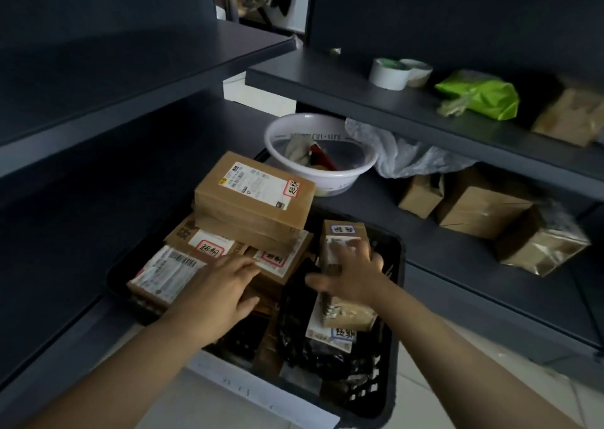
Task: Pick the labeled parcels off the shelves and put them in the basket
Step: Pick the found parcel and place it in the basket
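A black plastic basket (394, 356) stands on the floor between two dark shelf units. It holds several labeled brown parcels; a large cardboard box (258, 199) with a white shipping label tops the stack on the left. My left hand (215, 294) rests flat, fingers straight, on the lower parcels (170, 268) of that stack. My right hand (351, 276) grips a small upright brown parcel (341, 235) with a blue-framed label at the basket's right side. A black bag parcel (313, 343) lies beneath it.
A white basin (277, 127) with scraps sits behind the basket. The right shelf unit carries tape rolls (389, 73), a green bag (483, 96) and brown boxes (483, 211) on its lower shelf, with a clear plastic bag (405, 154). The left shelves (98, 78) look bare.
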Available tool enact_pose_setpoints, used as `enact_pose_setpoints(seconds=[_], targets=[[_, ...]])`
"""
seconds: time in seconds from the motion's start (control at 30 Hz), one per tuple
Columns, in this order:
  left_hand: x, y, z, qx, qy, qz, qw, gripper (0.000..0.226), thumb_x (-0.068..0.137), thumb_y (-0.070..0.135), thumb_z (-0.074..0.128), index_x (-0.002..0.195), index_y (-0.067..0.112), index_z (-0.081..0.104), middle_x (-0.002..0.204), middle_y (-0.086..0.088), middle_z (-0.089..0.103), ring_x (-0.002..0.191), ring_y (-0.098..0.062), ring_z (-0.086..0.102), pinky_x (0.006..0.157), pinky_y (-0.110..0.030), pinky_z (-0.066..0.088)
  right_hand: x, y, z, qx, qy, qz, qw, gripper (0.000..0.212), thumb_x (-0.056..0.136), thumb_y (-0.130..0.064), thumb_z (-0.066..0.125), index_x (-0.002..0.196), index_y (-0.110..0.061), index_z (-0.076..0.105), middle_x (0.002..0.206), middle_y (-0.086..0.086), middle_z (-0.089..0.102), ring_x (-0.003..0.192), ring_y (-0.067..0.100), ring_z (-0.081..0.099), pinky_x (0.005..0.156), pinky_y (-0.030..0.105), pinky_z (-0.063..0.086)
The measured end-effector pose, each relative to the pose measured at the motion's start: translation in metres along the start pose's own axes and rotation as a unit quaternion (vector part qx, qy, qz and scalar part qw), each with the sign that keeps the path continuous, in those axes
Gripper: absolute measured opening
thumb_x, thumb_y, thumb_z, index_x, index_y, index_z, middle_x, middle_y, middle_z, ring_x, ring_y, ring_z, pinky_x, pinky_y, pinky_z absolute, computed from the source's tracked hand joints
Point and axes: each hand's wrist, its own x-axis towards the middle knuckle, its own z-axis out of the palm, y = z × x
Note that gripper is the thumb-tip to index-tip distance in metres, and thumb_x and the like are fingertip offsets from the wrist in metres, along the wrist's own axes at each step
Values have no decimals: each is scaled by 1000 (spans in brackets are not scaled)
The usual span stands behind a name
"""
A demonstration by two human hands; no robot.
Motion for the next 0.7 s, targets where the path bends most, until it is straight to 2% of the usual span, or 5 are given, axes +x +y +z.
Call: enact_pose_setpoints(seconds=[0.1,0.2,0.4,0.57,0.7], targets=[[0,-12,-3,42,6,-36,998,53,88,43,54,135,19,46,139,3,44,125,-16,40,99,-32,40,-14,13,4,-51,-48,-60,996,98,78,-46,69,149,-40,2,155,-9,-17,142,40,-9,112,54,23],[-7,-27,-5,76,-26,-104,991,54,84,44,59,133,25,47,131,3,46,118,-18,43,89,-32,46,-14,15,17,-120,23,-49,991,87,87,-46,59,150,-35,1,157,2,-8,136,43,18,106,45,34],[-14,-42,6,56,-23,-129,990,60,80,29,65,136,26,43,135,2,43,119,-19,44,92,-38,47,2,0,41,-123,176,-12,977,69,88,-55,52,141,-20,25,141,11,21,122,35,41,87,36,51],[-17,-40,7,52,-9,-129,990,60,80,30,66,135,25,44,136,1,44,119,-20,45,92,-37,48,4,-3,56,-114,220,-23,969,67,89,-52,53,139,-16,27,136,11,24,122,33,40,85,34,52],[-22,-38,4,46,-4,-129,991,53,87,34,58,136,25,43,137,3,42,123,-18,41,94,-31,44,2,7,60,-82,241,-86,963,66,89,-48,55,141,-18,29,133,7,27,123,28,38,91,33,49]])
